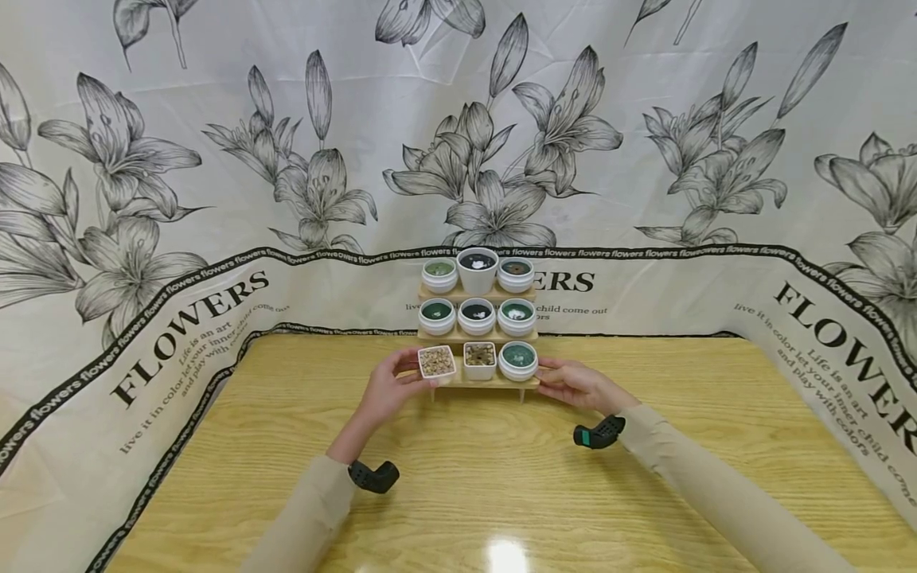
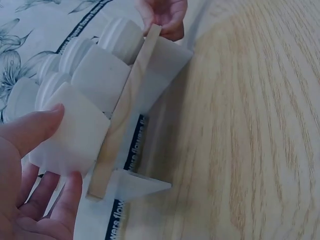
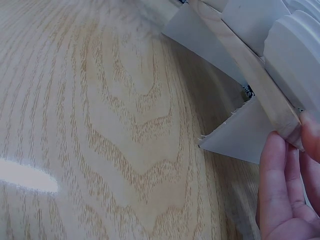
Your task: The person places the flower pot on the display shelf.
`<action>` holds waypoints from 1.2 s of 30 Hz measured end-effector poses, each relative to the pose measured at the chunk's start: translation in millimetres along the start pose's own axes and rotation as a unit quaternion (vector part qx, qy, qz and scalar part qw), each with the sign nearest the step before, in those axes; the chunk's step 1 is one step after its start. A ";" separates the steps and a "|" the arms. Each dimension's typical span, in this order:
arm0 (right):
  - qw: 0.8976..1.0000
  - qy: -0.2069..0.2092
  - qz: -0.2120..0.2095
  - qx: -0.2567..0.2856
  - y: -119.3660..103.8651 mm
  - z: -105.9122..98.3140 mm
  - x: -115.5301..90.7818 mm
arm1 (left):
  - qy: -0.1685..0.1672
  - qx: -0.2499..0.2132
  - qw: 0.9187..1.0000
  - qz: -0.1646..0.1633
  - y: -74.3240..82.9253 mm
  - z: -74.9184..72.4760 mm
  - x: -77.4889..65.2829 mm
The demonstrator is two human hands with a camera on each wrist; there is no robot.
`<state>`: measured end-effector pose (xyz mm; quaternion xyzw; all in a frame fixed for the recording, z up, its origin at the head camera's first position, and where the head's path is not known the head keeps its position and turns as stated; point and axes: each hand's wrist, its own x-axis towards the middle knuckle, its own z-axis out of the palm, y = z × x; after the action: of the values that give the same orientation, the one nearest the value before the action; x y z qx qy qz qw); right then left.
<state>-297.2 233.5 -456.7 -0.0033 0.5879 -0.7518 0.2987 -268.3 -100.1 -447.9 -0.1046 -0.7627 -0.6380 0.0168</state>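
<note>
A three-tier wooden stand with white legs holds small white pots at the back of the table. My left hand grips a square white pot of tan pebbles at the left end of the lowest tier, thumb on one side and fingers around the other in the left wrist view. Beside it sit another square pot with brownish filling and a round pot with green filling. My right hand pinches the right end of the lowest board, close beside the round pot.
Round pots with green or dark fillings stand on the middle tier. A taller pot stands between two round ones on top. Flower-printed white cloth hangs behind and along both sides of the wooden table.
</note>
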 end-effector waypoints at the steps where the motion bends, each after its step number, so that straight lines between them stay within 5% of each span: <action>1: 1.000 0.000 0.001 -0.002 -0.1 0.3 0.2 | 0.000 0.000 1.000 -0.001 -1.0 0.0 0.6; 36: 1.000 -0.008 0.001 -0.009 -0.2 -4.8 -5.3 | 0.031 -0.029 0.999 0.005 -5.7 17.2 4.4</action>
<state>-294.6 240.2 -456.2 -0.0115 0.5924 -0.7462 0.3036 -271.8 -83.7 -456.0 -0.0895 -0.7422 -0.6630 0.0404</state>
